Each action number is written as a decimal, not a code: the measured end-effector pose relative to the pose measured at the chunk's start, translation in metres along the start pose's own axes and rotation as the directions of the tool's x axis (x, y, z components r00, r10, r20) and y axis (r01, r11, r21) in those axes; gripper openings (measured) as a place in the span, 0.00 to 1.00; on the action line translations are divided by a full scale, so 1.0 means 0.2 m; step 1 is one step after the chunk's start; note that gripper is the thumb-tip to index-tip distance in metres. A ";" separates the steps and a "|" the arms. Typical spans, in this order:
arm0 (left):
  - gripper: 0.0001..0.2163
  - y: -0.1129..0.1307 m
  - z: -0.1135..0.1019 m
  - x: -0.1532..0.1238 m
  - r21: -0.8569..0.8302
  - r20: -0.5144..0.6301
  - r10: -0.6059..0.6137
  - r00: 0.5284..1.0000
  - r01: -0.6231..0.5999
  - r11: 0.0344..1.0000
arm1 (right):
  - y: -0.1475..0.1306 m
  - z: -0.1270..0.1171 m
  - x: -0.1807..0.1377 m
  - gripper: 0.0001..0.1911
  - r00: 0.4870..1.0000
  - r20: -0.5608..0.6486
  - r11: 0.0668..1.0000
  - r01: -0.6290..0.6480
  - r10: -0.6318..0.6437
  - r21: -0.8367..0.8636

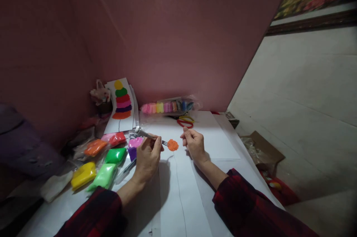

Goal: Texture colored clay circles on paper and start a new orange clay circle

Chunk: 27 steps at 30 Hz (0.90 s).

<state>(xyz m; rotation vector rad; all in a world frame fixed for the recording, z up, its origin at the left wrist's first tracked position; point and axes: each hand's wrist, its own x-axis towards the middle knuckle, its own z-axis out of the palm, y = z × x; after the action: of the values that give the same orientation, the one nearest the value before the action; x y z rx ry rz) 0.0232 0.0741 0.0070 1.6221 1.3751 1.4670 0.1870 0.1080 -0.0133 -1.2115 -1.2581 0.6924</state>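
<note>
My left hand (147, 158) is closed around a fork (165, 143). Its tines point right and reach the left edge of a flattened round patch of orange clay (173, 145), whose surface looks rough. That patch lies on a long white paper strip (192, 207), at the top of a thin drawn line. To the right of the clay, raised a little above the paper, is my right hand (196, 147). Its thumb and fingertips are pinched together; whether anything small is between them cannot be made out.
Packets of yellow (83, 176), light green (103, 177) and other coloured clay lie on the left, with a pen (128, 167) nearby. At the back are scissors (185, 122), a bag of coloured clay (167, 107) and a picture card (122, 103) leaning upright against the wall.
</note>
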 end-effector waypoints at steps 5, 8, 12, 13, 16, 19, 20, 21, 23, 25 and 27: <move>0.15 0.01 0.06 0.02 0.039 0.003 -0.005 1.000 0.005 0.999 | 0.06 0.02 -0.01 0.27 0.992 0.028 0.992 -0.124 0.125 -0.038; 0.18 -0.01 0.09 0.03 0.038 -0.007 -0.031 0.999 0.032 0.999 | 0.06 0.03 -0.01 0.26 0.992 0.041 0.991 -0.114 0.117 -0.072; 0.18 -0.04 0.10 0.04 0.014 -0.034 -0.072 0.997 0.073 0.997 | 0.05 0.03 0.00 0.24 0.994 0.050 0.989 -0.091 0.097 -0.114; 0.18 -0.05 0.10 0.04 0.008 -0.035 -0.084 0.996 0.084 0.996 | 0.05 0.03 0.00 0.24 0.994 0.051 0.989 -0.085 0.092 -0.123; 0.18 -0.06 0.11 0.04 -0.007 -0.024 -0.115 0.993 0.115 0.993 | 0.04 0.03 -0.01 0.24 0.995 0.056 0.986 -0.073 0.082 -0.147; 0.19 -0.06 0.12 0.05 -0.020 0.000 -0.148 0.989 0.148 0.989 | 0.04 0.03 -0.01 0.24 0.995 0.061 0.984 -0.067 0.078 -0.167; 0.19 -0.07 0.12 0.05 -0.024 0.007 -0.160 0.987 0.160 0.987 | 0.04 0.03 -0.01 0.24 0.995 0.062 0.983 -0.066 0.078 -0.173; 0.19 -0.07 0.12 0.05 -0.027 0.013 -0.171 0.985 0.171 0.985 | 0.04 0.03 -0.01 0.24 0.995 0.063 0.982 -0.066 0.078 -0.179; 0.20 -0.09 0.13 0.06 -0.032 0.022 -0.188 0.982 0.189 0.982 | 0.04 0.03 -0.01 0.23 0.995 0.067 0.979 -0.064 0.079 -0.192; 0.20 -0.10 0.13 0.06 -0.031 0.031 -0.197 0.980 0.198 0.980 | 0.04 0.03 -0.01 0.23 0.994 0.070 0.976 -0.065 0.081 -0.206; 0.20 -0.10 0.13 0.06 -0.022 0.038 -0.199 0.979 0.200 0.980 | 0.03 0.03 -0.01 0.24 0.994 0.074 0.973 -0.067 0.085 -0.222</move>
<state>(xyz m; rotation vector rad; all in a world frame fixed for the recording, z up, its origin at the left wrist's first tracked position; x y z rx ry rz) 0.0400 0.0979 -0.0133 1.4413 1.4471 1.3277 0.1822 0.1091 -0.0203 -1.4295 -1.3908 0.6782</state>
